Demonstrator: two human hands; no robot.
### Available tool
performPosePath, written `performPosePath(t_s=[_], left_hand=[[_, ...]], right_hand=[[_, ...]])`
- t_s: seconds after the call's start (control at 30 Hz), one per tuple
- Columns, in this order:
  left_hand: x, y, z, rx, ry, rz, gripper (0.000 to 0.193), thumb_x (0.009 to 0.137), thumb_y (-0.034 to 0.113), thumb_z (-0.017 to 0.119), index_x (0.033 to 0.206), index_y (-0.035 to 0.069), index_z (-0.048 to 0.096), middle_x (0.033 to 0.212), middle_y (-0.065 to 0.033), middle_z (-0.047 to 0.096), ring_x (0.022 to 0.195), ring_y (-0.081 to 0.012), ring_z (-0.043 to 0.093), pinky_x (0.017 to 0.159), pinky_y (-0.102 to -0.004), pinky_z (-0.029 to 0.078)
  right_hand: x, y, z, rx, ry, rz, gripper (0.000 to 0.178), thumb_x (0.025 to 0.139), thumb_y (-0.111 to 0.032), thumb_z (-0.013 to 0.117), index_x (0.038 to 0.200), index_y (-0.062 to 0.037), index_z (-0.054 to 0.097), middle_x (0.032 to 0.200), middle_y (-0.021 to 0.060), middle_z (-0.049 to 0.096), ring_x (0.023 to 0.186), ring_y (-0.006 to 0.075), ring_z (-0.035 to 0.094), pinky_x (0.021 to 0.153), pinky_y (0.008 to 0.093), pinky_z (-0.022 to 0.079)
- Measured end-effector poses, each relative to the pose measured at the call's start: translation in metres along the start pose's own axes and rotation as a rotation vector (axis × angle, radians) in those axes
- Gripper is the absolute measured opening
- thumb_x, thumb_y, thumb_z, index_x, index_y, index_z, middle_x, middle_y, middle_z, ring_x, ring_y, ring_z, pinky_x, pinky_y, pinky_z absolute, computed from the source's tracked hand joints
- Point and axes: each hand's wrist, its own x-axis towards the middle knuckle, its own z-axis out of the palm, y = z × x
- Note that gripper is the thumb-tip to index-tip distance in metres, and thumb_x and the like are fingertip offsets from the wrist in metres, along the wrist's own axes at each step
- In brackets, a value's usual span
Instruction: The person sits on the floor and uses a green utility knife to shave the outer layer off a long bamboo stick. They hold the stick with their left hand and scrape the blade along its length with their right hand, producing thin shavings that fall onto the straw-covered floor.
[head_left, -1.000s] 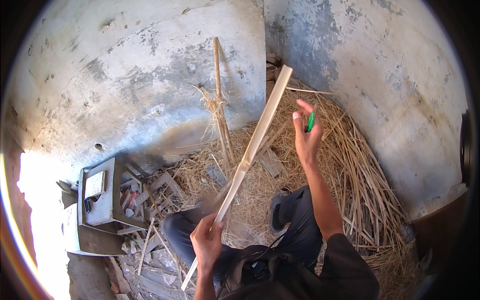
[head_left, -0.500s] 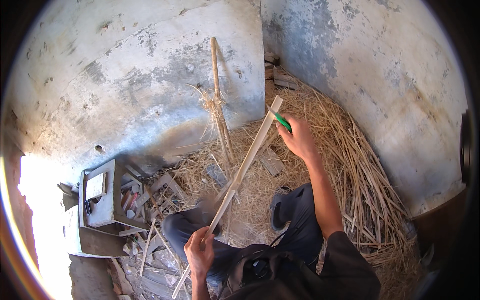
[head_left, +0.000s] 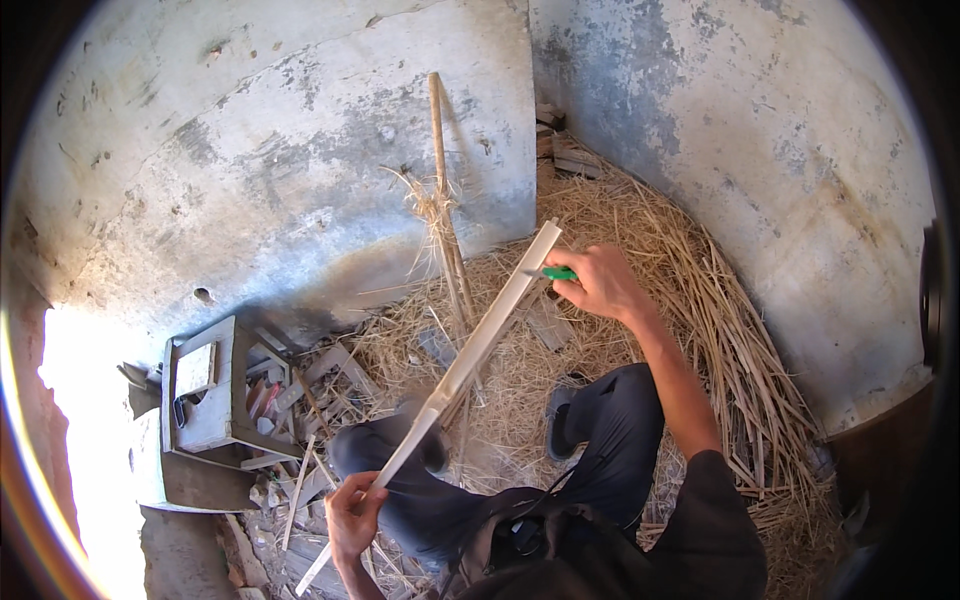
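Pale wooden slat (head_left: 470, 352) runs slantwise over straw (head_left: 700, 330), left hand (head_left: 352, 515) clenched round its lower end. Right hand (head_left: 598, 280) grips a green-handled knife (head_left: 553, 273), blade against the slat's upper end

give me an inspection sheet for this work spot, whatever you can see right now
surface: dirt floor under a straw heap in a wall corner
job's things: long pale cane strip, slanting from lower left up to the right; knife with green handle, blade against the strip's upper part
clutter: wood scraps and splinters by the knees; upright stick leaning on the wall with straw tied round it
grippers: left hand grips the strip's lower end; right hand closed on the knife
cables: nothing seen
surroundings: stained plaster walls; grey plastic stool on the left; bright sunlight at the left edge
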Motion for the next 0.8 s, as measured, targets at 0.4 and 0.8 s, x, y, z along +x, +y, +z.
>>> performPosePath(t_s=[0.4,0.8], left_hand=[[-0.006,-0.049,-0.076,-0.077,-0.121,-0.065,0.021,0.091,-0.005,0.078,0.111,-0.002,0.076,0.088,-0.0071,0.077,0.074,-0.0066,0.066,0.058,-0.0244,0.047],[0.003,-0.057,-0.053,-0.125,0.159,-0.214,0.028,0.101,0.014,0.072,0.125,0.000,0.065,0.086,0.0001,0.067,0.064,-0.0021,0.054,0.052,-0.0212,0.039]], right_hand=[[-0.003,0.032,-0.032,1.052,-0.733,-0.037,0.031,0.101,-0.035,0.064,0.087,-0.0089,0.073,0.061,-0.0074,0.057,0.049,0.0095,0.042,0.050,0.0303,0.036],[-0.017,0.097,-0.038,-0.028,0.181,0.443,0.028,0.107,-0.026,0.063,0.125,-0.0109,0.078,0.075,0.0018,0.068,0.051,0.0066,0.046,0.046,0.0237,0.037]])
